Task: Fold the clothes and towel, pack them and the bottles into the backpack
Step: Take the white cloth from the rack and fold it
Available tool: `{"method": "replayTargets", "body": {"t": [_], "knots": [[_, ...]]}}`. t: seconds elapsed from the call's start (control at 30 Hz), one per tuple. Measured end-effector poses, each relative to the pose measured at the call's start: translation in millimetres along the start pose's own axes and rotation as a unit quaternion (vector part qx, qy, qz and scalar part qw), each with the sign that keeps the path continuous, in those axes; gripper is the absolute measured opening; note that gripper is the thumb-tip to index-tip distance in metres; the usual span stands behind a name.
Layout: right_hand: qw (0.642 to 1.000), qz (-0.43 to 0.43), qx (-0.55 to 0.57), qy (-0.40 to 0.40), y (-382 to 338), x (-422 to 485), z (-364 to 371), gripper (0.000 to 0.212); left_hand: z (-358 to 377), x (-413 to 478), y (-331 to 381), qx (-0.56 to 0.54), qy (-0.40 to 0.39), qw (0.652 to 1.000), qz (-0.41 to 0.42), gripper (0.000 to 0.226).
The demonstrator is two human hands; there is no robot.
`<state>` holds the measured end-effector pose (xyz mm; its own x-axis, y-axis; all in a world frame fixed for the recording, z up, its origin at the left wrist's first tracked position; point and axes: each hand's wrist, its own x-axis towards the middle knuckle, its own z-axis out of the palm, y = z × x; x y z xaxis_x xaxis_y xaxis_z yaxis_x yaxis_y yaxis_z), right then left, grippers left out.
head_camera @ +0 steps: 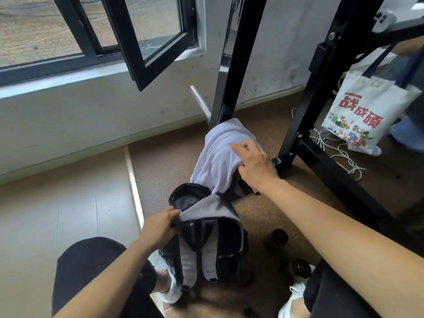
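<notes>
A brown mat (165, 161) covers the floor below an open window (146, 42), and a black frame (296, 125) stands on its far part. The backpack (206, 237) stands near the mat's left edge, between the person's feet, with its straps facing the camera and its mouth open on the far side. Beyond it, towards the frame's foot, a pale lilac garment (218, 157) hangs in a loose bundle. Its lower end reaches down to the rim of the mouth, and something dark beneath it cannot be identified. A printed tote bag (362, 111) and a tangle of white cable (344, 154) lie towards the mat's right edge, well apart from the pack. Two dark bottles (276, 239) sit on the mat just right of the backpack. The left hand (160, 228) grips the grey rim and pulls the mouth open. The right hand (257, 166) holds the garment, fingers on top and thumb tucked under the cloth. The bundle looks slack, so it may unfold or snag on the rim as it goes in. Only one side of the mouth is held, so the other may sag shut. A hard push could tip the pack onto the bottles.
</notes>
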<state>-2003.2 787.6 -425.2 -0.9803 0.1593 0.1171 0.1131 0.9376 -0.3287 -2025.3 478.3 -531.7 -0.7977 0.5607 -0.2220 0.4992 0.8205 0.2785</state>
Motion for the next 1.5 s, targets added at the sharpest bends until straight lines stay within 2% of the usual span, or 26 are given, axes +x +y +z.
{"method": "replayTargets", "body": {"t": [0.17, 0.27, 0.4, 0.53, 0.6, 0.73, 0.83, 0.9, 1.0, 1.13, 1.23, 1.3, 1.43, 1.5], "knots": [[0.999, -0.018, -0.023, 0.033, -2.1, 8.3, 0.3, 0.046, -8.6, 15.5, -5.0, 0.001, 0.101, 0.994, -0.046, 0.011], [0.999, -0.015, -0.018, 0.047, -2.9, 12.2, 1.4, 0.042, -17.6, 25.6, -3.3, -0.016, 0.167, 0.984, -0.053, 0.018], [0.998, -0.005, -0.015, 0.061, -1.3, 13.8, 4.8, 0.029, 1.7, 28.8, -5.2, 0.020, 0.152, 0.987, -0.046, 0.025], [0.997, -0.012, -0.002, 0.078, 3.0, 14.8, 4.2, 0.012, 11.0, 33.1, -11.0, 0.017, 0.128, 0.987, -0.098, 0.023], [0.996, -0.008, 0.020, 0.086, 2.8, 14.5, 4.7, 0.011, 13.6, 36.7, -13.7, 0.021, 0.111, 0.988, -0.101, 0.033], [0.992, 0.011, 0.072, 0.102, 1.5, 13.9, 3.1, 0.010, 17.5, 38.9, -10.3, -0.052, 0.091, 0.987, -0.123, 0.076], [0.990, 0.007, 0.095, 0.103, 0.1, 16.3, -4.8, 0.009, 6.9, 36.6, 0.0, -0.125, 0.105, 0.978, -0.127, 0.087], [0.990, 0.010, 0.104, 0.094, -0.9, 16.9, -11.9, 0.008, -0.4, 33.4, 9.4, -0.168, 0.134, 0.971, -0.108, 0.084], [0.989, 0.025, 0.134, 0.063, -1.9, 16.8, -24.1, 0.007, -11.2, 31.2, 36.6, -0.208, 0.176, 0.961, -0.047, 0.067], [0.988, 0.059, 0.146, -0.013, -2.1, 16.2, -36.7, 0.006, -33.0, 46.1, 93.8, -0.289, 0.156, 0.944, 0.024, 0.052], [0.990, 0.062, 0.125, -0.038, 1.6, 9.5, -39.5, 0.007, -48.8, 72.0, 125.7, -0.392, 0.119, 0.912, -0.014, 0.051], [0.992, 0.058, 0.096, -0.060, 5.0, 1.7, -37.2, 0.005, -57.7, 90.9, 131.8, -0.439, 0.153, 0.884, -0.051, 0.041], [0.995, 0.040, 0.053, -0.074, 16.9, -13.7, -21.0, 0.007, -72.7, 116.2, 127.2, -0.415, 0.150, 0.892, -0.094, 0.039], [0.994, 0.034, 0.077, -0.063, 18.9, -18.3, -13.9, 0.012, -80.1, 120.1, 122.8, -0.413, 0.138, 0.893, -0.115, 0.024]]}}
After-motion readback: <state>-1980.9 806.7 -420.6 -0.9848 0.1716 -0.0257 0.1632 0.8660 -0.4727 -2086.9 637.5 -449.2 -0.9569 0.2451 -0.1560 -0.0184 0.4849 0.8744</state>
